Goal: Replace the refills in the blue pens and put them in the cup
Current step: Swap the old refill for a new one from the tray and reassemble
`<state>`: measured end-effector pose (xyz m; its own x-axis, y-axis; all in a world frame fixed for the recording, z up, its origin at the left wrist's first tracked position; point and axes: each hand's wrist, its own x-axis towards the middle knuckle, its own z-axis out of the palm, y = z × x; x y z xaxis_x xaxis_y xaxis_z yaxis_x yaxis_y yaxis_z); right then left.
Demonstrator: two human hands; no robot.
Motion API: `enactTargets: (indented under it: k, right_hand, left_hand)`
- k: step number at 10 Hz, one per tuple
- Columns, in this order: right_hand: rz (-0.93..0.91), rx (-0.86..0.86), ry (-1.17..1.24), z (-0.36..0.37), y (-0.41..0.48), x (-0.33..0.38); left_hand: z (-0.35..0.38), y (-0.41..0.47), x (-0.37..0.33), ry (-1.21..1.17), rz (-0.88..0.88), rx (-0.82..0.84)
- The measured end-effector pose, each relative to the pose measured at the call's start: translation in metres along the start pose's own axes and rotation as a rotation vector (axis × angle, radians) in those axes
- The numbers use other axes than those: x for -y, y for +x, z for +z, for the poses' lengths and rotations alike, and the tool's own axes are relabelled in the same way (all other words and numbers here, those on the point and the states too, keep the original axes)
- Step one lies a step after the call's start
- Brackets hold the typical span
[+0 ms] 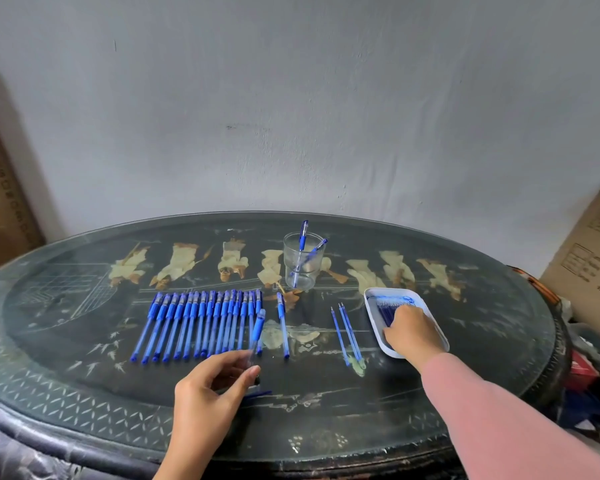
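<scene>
Row of blue pens (201, 323) lies left on counter (84, 393), long axes running away from the person. Left hand (205, 389) next: grip pinches pen barrel (258, 336), tilted up, blue end far. Loose pen (283, 323) and three bare refills (347, 332) lie between the hands; cup (302, 268) behind, two pens inside. Right hand (413, 336) is down in white tray (373, 317) over fresh refills (390, 306) (grip hidden, can't tell if it's got one). Refill must go left to barrel; right hand is nearer, axes roughly parallel.
</scene>
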<state>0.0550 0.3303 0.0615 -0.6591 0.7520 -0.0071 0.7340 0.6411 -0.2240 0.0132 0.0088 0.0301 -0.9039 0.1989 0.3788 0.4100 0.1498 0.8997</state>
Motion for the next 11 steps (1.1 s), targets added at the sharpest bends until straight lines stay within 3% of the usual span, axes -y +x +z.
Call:
enactTargets:
  k: [4,6,8,9,11]
  right_hand:
    - [0.025,-0.004,0.036,0.001,0.002,0.007]
    - [0.064,-0.050,0.206,-0.002,0.006,0.004]
    - [0.051,-0.155,0.736,-0.030,-0.010,0.016]
    - [-0.048,-0.001,1.144,-0.045,-0.044,0.047]
    - [-0.344,0.241,1.386,-0.062,-0.118,0.112]
  left_hand:
    - [0.001,0.000,0.001,-0.021,-0.021,0.003]
    - [0.000,0.000,0.001,-0.057,-0.054,0.002]
    - [-0.001,0.000,-0.003,-0.055,-0.054,-0.001]
    - [-0.001,0.000,-0.003,-0.062,-0.052,-0.005]
    - [-0.001,0.000,-0.002,-0.101,-0.083,0.003]
